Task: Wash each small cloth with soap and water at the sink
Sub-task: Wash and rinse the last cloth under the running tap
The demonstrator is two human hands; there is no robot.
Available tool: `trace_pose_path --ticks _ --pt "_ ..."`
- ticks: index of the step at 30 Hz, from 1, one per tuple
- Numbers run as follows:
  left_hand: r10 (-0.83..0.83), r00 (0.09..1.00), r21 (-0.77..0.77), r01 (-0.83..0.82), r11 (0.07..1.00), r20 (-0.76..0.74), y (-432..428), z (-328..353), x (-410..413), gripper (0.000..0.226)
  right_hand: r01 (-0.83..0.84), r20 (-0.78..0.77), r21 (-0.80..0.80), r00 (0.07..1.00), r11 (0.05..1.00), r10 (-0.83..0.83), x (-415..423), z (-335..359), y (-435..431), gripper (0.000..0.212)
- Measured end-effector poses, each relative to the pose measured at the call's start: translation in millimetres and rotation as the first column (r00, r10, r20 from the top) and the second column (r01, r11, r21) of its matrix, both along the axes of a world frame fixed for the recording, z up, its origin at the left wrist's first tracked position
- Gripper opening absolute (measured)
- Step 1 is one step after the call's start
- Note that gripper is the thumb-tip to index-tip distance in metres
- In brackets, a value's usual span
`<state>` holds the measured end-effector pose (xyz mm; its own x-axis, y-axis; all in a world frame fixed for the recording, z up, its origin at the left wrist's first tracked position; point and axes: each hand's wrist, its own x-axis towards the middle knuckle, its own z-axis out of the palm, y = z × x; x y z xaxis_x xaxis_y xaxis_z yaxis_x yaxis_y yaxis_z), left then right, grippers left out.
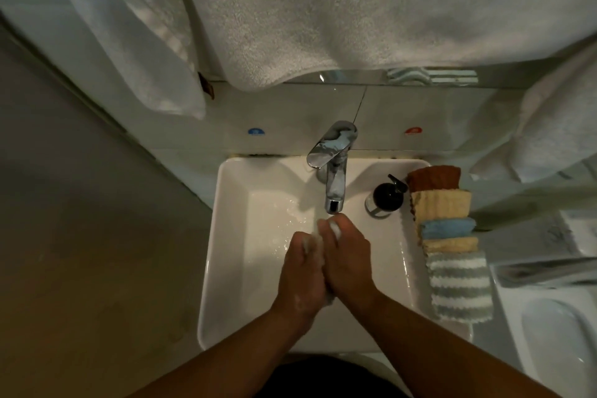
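Observation:
My left hand [302, 275] and my right hand [349, 262] are pressed side by side over the white sink [226, 236], just under the chrome tap [334, 191]. Between them they grip a small pale cloth [330, 298]. Only a wet corner below the palms and a bit near the fingertips show. White foam sits on the fingers. A black soap pump bottle [387, 195] stands on the sink's right rim. Beside it lies a row of folded small cloths: brown [434, 178], cream [442, 205], blue [449, 227], tan [450, 244] and grey-white striped [460, 287].
Large white towels [323, 10] hang over the wall above the tap. Another towel [555, 126] hangs at the right. Blue [256, 131] and red [413, 130] dots mark the wall tiles. A white toilet [559, 333] stands at the right edge. Water drops wet the basin's left side.

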<state>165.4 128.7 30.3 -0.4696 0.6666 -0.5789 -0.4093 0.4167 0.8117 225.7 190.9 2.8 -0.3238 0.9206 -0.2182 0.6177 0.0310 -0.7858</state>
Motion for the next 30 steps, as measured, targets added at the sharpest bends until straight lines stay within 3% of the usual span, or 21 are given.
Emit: trace_pose_path --ticks 3,5,6,7,10,11,13,16,18,20,22,25,28,30 --pt "-0.128 0.961 0.026 0.138 0.99 -0.244 -1 -1 -4 0.018 -0.043 0.059 -0.069 0.997 0.997 0.047 15 -9 -11 0.023" --pt "-0.096 0.901 -0.035 0.089 0.995 -0.423 3 -4 -7 0.014 -0.012 -0.048 -0.118 0.999 0.993 0.007 25 2 -27 0.025" --pt "-0.052 0.896 -0.076 0.021 0.997 -0.44 6 -9 -9 0.014 -0.017 -0.103 -0.129 0.995 0.992 0.003 27 10 -32 0.025" --pt "0.004 0.919 -0.114 -0.053 0.992 -0.395 8 -11 -9 0.017 -0.034 -0.142 -0.131 0.99 0.991 0.016 28 16 -36 0.024" --pt "0.098 0.995 -0.121 -0.095 0.988 0.015 6 -17 7 0.027 -0.058 -0.151 -0.073 0.987 0.996 0.046 25 16 -25 0.021" --pt "0.021 1.0 -0.127 -0.02 0.992 0.0 3 -18 15 0.03 -0.049 -0.119 -0.061 0.992 0.997 0.042 25 9 -16 0.021" --pt "-0.076 0.979 -0.119 0.054 0.991 -0.187 -4 -20 31 0.028 -0.039 -0.035 -0.1 0.999 0.994 0.036 30 -10 0 0.019" --pt "-0.063 0.919 -0.036 0.053 0.998 -0.389 1 -15 33 0.016 -0.104 0.051 -0.104 0.993 0.989 0.11 45 -25 1 0.02" --pt "-0.025 0.872 -0.048 0.002 0.999 -0.49 10 -17 27 0.014 -0.115 -0.026 -0.086 0.993 0.99 0.114 52 -13 -10 0.025" --pt "0.023 0.89 -0.126 -0.091 0.988 -0.455 17 -26 17 0.016 -0.138 -0.123 -0.114 0.985 0.984 0.124 54 3 -18 0.022" --pt "0.024 0.96 -0.153 -0.069 0.986 -0.28 18 -33 21 0.021 -0.153 -0.15 -0.084 0.979 0.985 0.139 51 14 -14 0.021" --pt "-0.157 0.908 -0.18 0.092 0.979 -0.389 13 -38 42 0.016 -0.116 -0.119 -0.041 0.987 0.992 0.111 46 7 10 0.027" --pt "-0.096 0.926 -0.089 0.068 0.994 -0.365 9 -23 54 0.034 -0.114 -0.066 -0.16 0.992 0.981 0.105 50 -8 26 0.026" --pt "-0.064 0.922 -0.049 0.049 0.998 -0.381 11 -15 48 0.035 -0.178 -0.043 -0.154 0.984 0.972 0.173 56 -5 17 0.027"
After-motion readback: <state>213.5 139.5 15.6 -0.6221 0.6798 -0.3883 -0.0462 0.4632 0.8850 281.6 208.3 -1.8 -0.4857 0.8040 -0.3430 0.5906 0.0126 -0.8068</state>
